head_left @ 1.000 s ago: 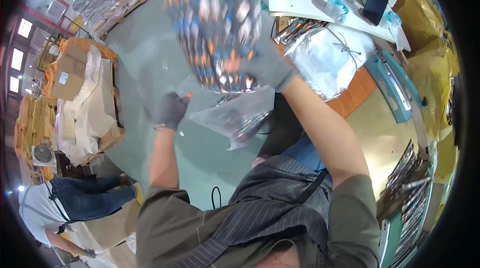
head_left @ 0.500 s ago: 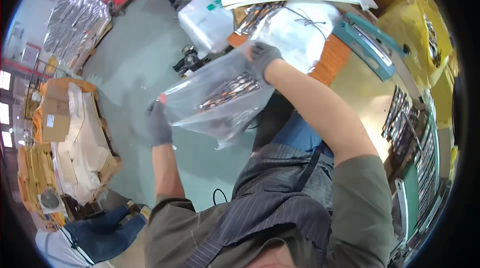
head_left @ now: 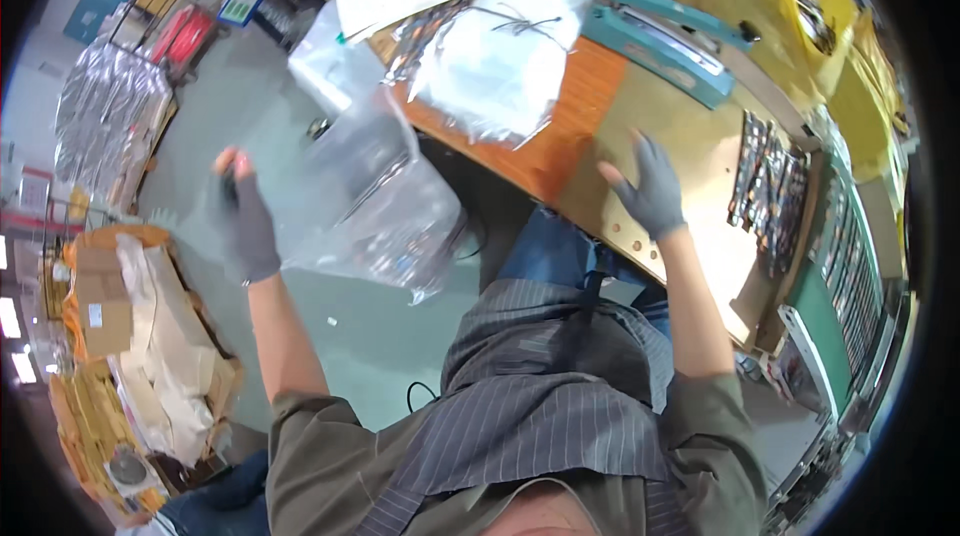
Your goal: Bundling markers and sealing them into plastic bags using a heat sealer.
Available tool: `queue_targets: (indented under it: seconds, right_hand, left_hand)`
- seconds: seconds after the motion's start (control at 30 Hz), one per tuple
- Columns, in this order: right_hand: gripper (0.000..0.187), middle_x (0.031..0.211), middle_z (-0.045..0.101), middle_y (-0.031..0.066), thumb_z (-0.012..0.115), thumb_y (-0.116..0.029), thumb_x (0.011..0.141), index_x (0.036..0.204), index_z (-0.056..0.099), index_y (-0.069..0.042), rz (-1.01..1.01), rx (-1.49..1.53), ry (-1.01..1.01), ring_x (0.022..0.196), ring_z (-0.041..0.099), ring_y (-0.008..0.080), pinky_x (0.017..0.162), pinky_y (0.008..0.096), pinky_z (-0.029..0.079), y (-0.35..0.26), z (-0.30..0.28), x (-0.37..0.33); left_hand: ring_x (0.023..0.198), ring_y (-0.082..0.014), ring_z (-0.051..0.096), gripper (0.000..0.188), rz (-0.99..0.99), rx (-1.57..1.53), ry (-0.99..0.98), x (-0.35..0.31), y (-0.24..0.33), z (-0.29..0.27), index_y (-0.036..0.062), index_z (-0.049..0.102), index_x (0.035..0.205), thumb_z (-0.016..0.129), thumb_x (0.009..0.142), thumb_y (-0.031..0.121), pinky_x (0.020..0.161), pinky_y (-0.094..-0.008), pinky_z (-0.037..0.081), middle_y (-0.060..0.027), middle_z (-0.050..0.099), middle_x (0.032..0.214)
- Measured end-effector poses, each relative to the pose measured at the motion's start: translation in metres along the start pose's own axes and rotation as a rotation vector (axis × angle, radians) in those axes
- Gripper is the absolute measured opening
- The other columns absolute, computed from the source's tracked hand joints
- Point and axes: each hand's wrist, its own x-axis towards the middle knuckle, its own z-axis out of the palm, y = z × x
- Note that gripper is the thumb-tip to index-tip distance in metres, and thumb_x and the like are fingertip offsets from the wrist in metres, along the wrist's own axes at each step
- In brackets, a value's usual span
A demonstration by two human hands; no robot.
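Bag (head_left: pixel 395 201), clear, with blurred contents (head_left: pixel 415 246), is showing just beyond the bench's (head_left: pixel 640 131) near edge, by its left corner. Left hand (head_left: pixel 248 221), gloved, is bending its fingers just beside the bag; whether it is gripping any film, cannot tell. Right hand (head_left: pixel 652 186), gloved, empty, is spreading thumb and fingers wide over the bench's near edge. White sheeting (head_left: pixel 500 61) is lying toward the left end, teal sealer (head_left: pixel 665 48) is standing at the far edge, packs (head_left: pixel 765 181) are lying by the right edge.
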Motion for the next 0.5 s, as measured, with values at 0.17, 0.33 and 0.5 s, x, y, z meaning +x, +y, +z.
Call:
queue_targets:
  seconds: [0.17, 0.33, 0.5]
  right_hand:
    - [0.057, 0.130, 0.046, 0.0228, 0.057, -0.033, 0.086, 0.128, 0.043, 0.002, 0.218, -0.291, 0.197, 0.121, 0.042, 0.0387, 0.102, 0.0449, 0.032, 0.047, -0.010, -0.150]
    - [0.053, 0.130, 0.047, 0.0199, 0.055, -0.034, 0.085, 0.125, 0.048, 0.000, 0.262, -0.301, 0.172, 0.123, 0.042, 0.0370, 0.105, 0.0448, 0.030, 0.045, -0.009, -0.163]
    - [0.054, 0.132, 0.046, 0.0185, 0.056, -0.036, 0.083, 0.124, 0.049, -0.001, 0.295, -0.302, 0.193, 0.124, 0.041, 0.0353, 0.106, 0.0465, 0.026, 0.049, -0.012, -0.165]
  left_hand:
    - [0.091, -0.0271, 0.063, 0.023, 0.162, -0.121, -0.738, -0.027, 0.058, 0.183, 0.0056, 0.065, 0.101, 0.059, 0.085, 0.022, 0.081, -0.0310, 0.047, -0.0145, 0.066, 0.095]
    - [0.082, -0.0325, 0.063, 0.030, 0.592, 0.400, -1.006, -0.022, 0.024, 0.288, 0.0048, 0.066, 0.085, 0.063, 0.079, 0.034, 0.076, -0.0388, 0.047, -0.0178, 0.065, 0.086]
    - [0.073, -0.0253, 0.062, 0.029, 0.431, 0.314, -1.311, -0.011, 0.057, 0.280, 0.0019, 0.066, 0.085, 0.058, 0.084, 0.030, 0.070, -0.0348, 0.047, -0.0140, 0.066, 0.078]
